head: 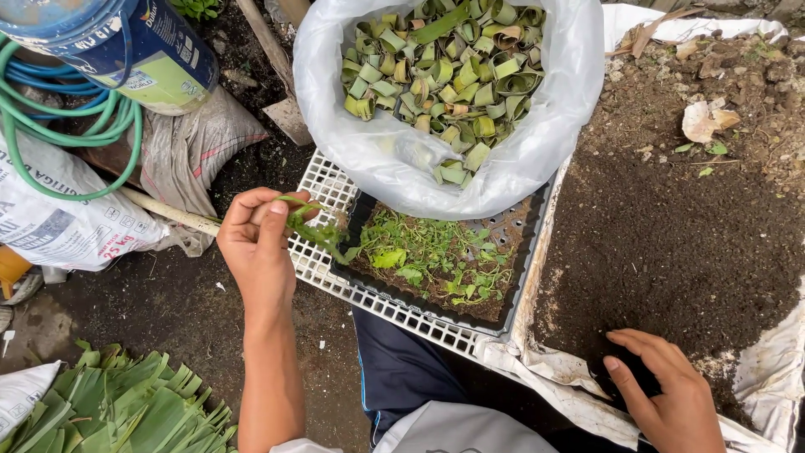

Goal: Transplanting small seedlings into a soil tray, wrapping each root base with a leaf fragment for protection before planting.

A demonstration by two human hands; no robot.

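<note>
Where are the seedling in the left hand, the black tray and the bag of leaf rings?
seedling (312, 225), head view, on its green stem beside the fingertips.
black tray (527, 252), head view, on its right rim.
bag of leaf rings (394, 159), head view, on the white plastic wall.

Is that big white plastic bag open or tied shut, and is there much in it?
Open and well filled. The white plastic bag has its mouth rolled wide, showing a heap of rolled green leaf cups that reaches close to the rim.
</note>
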